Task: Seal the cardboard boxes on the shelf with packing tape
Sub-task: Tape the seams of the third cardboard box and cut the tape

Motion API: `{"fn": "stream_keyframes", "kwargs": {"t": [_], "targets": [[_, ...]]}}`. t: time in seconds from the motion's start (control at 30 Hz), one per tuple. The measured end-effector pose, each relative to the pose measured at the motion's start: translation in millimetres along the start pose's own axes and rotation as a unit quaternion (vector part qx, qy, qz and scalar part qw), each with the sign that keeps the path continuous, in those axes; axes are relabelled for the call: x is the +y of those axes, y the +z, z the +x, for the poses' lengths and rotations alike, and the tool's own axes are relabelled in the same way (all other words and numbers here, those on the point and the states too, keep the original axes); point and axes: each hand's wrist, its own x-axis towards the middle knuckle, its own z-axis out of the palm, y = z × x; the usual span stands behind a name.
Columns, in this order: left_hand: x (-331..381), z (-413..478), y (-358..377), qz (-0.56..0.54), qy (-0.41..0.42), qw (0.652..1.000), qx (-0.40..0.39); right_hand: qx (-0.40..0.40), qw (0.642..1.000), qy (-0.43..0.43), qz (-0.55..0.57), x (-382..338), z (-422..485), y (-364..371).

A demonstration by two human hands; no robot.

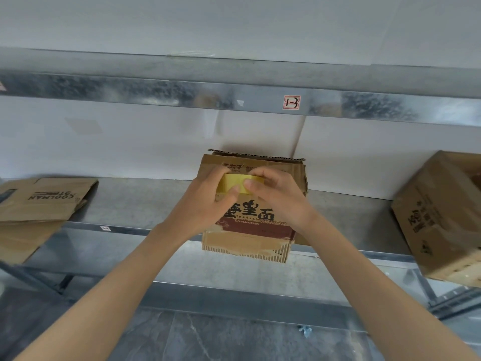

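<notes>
1. The left hand (208,201) is grasping the tape roll (231,182). Its grip is closed on the roll's left side, with the thumb lying across the front face.
2. The right hand (278,194) is pinching the right side of the same roll, with thumb and forefinger tips pressing on the tape surface. Whether a free end is lifting cannot be told.
3. The roll, yellowish and translucent, is being held between both hands, in front of the upper part of the middle cardboard box (257,225) and off the shelf.
4. The middle box is standing on the metal shelf (135,201), its lower front edge showing past the shelf's front lip. A worn strip of old tape (242,243) is clinging along its lower front, and corrugated flap edges are showing at the top rear.
5. A flattened carton (39,204) is lying at the shelf's left end, well apart from the middle box.
6. A second box (437,212) is sitting tilted at the right end, also well apart.
7. A red-and-white label (292,102) is sticking to the upper shelf beam (182,92), above the middle box.
</notes>
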Motion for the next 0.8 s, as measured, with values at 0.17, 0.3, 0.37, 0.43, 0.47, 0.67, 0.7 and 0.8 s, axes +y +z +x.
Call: {"fn": "stream_keyframes", "kwargs": {"t": [0.17, 0.3, 0.37, 0.43, 0.47, 0.67, 0.7, 0.8], "targets": [[4.3, -2.9, -4.5, 0.006, 0.019, 1.000, -0.010, -0.005, 1.000, 0.003, -0.006, -2.9, -0.7, -2.7], [5.4, -5.0, -6.2, 0.016, 0.039, 0.999, -0.013, -0.011, 1.000, 0.004, -0.008, -3.3, -0.4, -4.1], [6.3, -5.9, -6.0, 0.008, 0.033, 0.999, -0.011, -0.010, 1.000, 0.001, -0.010, -3.7, -0.5, -4.3], [6.2, -6.1, -5.1, 0.006, 0.020, 1.000, -0.010, -0.010, 1.000, -0.007, -0.007, -4.2, -0.9, -4.4], [5.7, -5.9, -4.5, 0.005, 0.014, 1.000, -0.011, -0.009, 1.000, -0.009, -0.005, -4.5, -1.1, -4.4], [3.1, -5.8, -2.8, 0.003, 0.008, 1.000, -0.012, -0.003, 1.000, -0.022, -0.020, -5.8, -2.6, -3.8], [3.4, -6.0, -3.0, 0.001, 0.009, 1.000, -0.013, -0.004, 0.999, -0.024, -0.022, -6.2, -2.8, -3.9], [6.0, -6.3, -3.8, -0.008, 0.008, 1.000, -0.019, -0.008, 0.999, -0.021, -0.025, -7.4, -3.5, -5.8]]}}
